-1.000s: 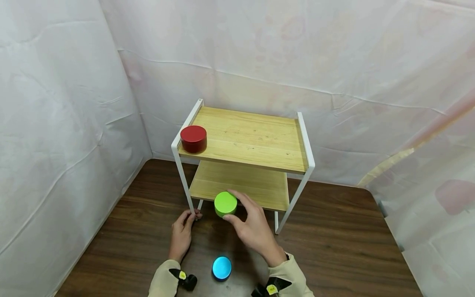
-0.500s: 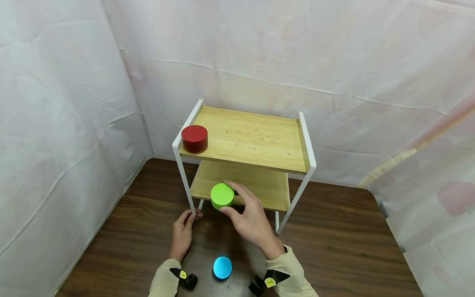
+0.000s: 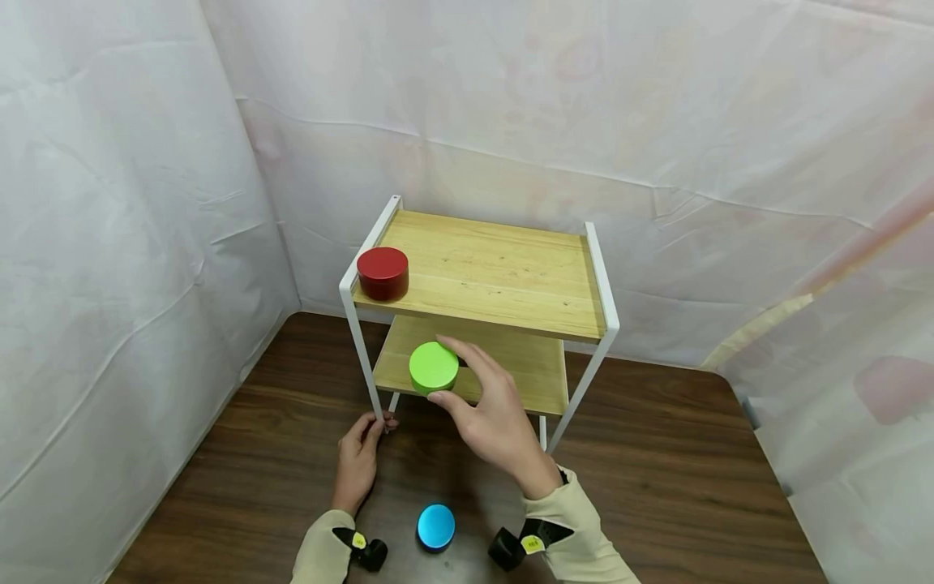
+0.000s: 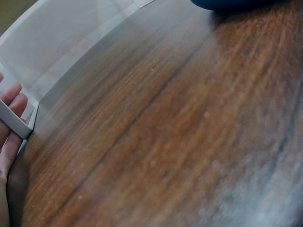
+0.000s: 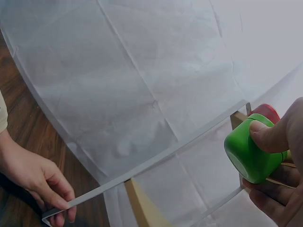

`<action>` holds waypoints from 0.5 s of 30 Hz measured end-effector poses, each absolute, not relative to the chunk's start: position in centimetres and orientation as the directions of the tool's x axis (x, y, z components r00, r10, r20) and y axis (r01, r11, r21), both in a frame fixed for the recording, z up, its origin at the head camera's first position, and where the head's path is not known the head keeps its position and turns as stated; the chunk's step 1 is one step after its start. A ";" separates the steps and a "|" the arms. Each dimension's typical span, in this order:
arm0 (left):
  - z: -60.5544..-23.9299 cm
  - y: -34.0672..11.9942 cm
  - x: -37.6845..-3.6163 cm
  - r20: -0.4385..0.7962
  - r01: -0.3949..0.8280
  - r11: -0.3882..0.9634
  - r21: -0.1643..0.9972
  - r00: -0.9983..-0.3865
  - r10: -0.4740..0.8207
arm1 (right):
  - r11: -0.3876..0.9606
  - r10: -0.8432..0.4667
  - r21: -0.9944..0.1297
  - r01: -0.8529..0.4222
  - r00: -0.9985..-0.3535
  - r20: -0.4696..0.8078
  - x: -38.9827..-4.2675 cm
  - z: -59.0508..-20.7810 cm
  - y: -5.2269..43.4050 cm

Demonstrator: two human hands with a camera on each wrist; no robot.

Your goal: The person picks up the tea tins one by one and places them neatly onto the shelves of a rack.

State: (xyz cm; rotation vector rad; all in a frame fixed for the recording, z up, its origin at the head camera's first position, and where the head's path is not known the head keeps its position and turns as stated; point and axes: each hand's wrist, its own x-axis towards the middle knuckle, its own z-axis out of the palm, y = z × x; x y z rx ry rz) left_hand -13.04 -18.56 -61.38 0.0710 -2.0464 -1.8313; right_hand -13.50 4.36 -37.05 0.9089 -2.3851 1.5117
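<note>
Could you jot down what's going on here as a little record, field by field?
Right hand: grips the green tin, held in the air in front of the rack's lower shelf
Left hand: holds the front left leg of the white rack near its foot
Top shelf: red tin at its front left corner
Table: blue tin between the wrists

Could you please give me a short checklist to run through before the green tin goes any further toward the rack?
1. Grip: right hand pinches the green tin between thumb and fingers: ok.
2. Rack steadied: left hand grips the white front leg: ok.
3. Lower shelf has bare wood beside the tin: ok.
4. Tin set down on the shelf or above it: cannot tell.
5. Red tin sits on the top shelf, apart from the green one: ok.
6. Blue tin lies on the table, between the wrists: ok.
</note>
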 end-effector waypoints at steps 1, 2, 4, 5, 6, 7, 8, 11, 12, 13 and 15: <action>-61.4 -18.6 -13.1 0.254 0.218 0.149 0.965 -0.922 -0.293 | 0.296 -0.401 -0.759 -0.580 -0.797 0.452 -13.5 -36.8 4.3; -61.4 -18.6 -13.0 0.253 0.217 0.152 0.964 -0.922 -0.292 | 0.294 -0.403 -0.757 -0.583 -0.794 0.455 -13.5 -36.6 4.3; -61.3 -18.7 -13.0 0.255 0.215 0.161 0.963 -0.921 -0.294 | 0.290 -0.405 -0.752 -0.592 -0.788 0.464 -13.5 -36.2 4.2; -61.3 -18.7 -13.0 0.252 0.212 0.162 0.964 -0.921 -0.296 | 0.288 -0.407 -0.748 -0.598 -0.784 0.470 -13.5 -36.0 4.1; -61.2 -18.7 -13.0 0.251 0.208 0.168 0.964 -0.921 -0.299 | 0.286 -0.408 -0.743 -0.605 -0.779 0.476 -13.6 -35.8 4.0; -61.2 -18.7 -13.0 0.247 0.202 0.172 0.964 -0.921 -0.301 | 0.283 -0.409 -0.740 -0.610 -0.775 0.483 -13.6 -35.5 3.9; -61.2 -18.7 -12.9 0.244 0.199 0.173 0.965 -0.921 -0.303 | 0.281 -0.409 -0.737 -0.614 -0.772 0.487 -13.6 -35.3 3.9; -61.2 -18.6 -12.9 0.239 0.193 0.173 0.966 -0.923 -0.302 | 0.273 -0.414 -0.734 -0.622 -0.764 0.494 -13.6 -34.8 3.7; -61.2 -18.6 -12.9 0.238 0.193 0.171 0.966 -0.923 -0.303 | 0.270 -0.416 -0.734 -0.623 -0.763 0.495 -13.6 -34.6 3.7; -61.2 -18.6 -12.9 0.236 0.192 0.170 0.967 -0.923 -0.303 | 0.265 -0.419 -0.735 -0.624 -0.761 0.495 -13.6 -34.5 3.7; -61.2 -18.5 -12.9 0.233 0.191 0.160 0.968 -0.924 -0.304 | 0.259 -0.425 -0.733 -0.628 -0.756 0.497 -13.6 -34.2 3.7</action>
